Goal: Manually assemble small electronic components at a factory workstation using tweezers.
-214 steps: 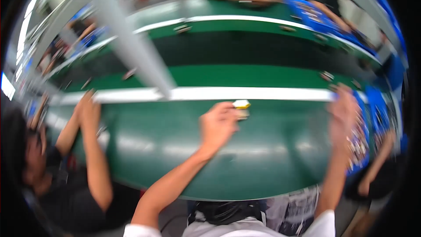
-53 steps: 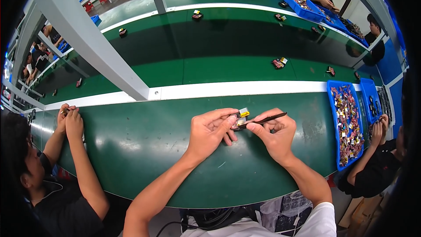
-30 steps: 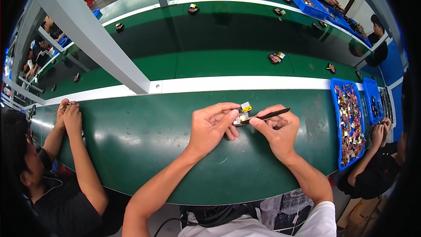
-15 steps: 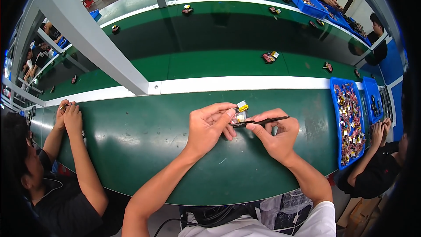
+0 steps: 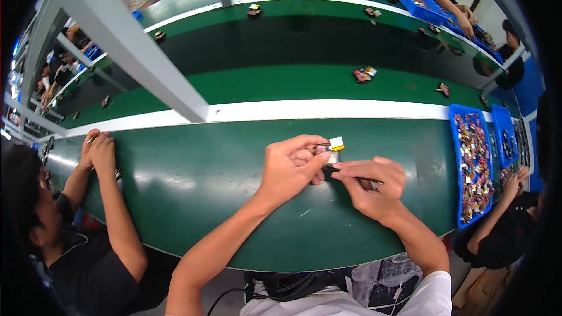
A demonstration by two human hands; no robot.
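Over the middle of the green worktop, my left hand (image 5: 291,169) pinches a small electronic assembly (image 5: 335,155) between thumb and fingers. A white and yellow piece (image 5: 336,143) sticks up from its top; much of the rest is hidden by my fingers. My right hand (image 5: 376,186) is closed around slim black tweezers (image 5: 374,181). Their dark tip is at the lower edge of the assembly, close to my left fingertips. Whether the tip grips anything is too small to tell.
At the right stands a blue tray (image 5: 454,167) full of small assemblies, beside a smaller blue tray (image 5: 497,112). Beyond the white rail (image 5: 328,109), a conveyor belt (image 5: 281,85) carries scattered assemblies. A grey post (image 5: 129,41) rises at the left. Co-workers sit on both sides and across.
The tweezers have swung round in my right hand, their rear end now pointing lower right instead of upper right. My right fingers have closed in nearer the tip. The whole view has shifted slightly.
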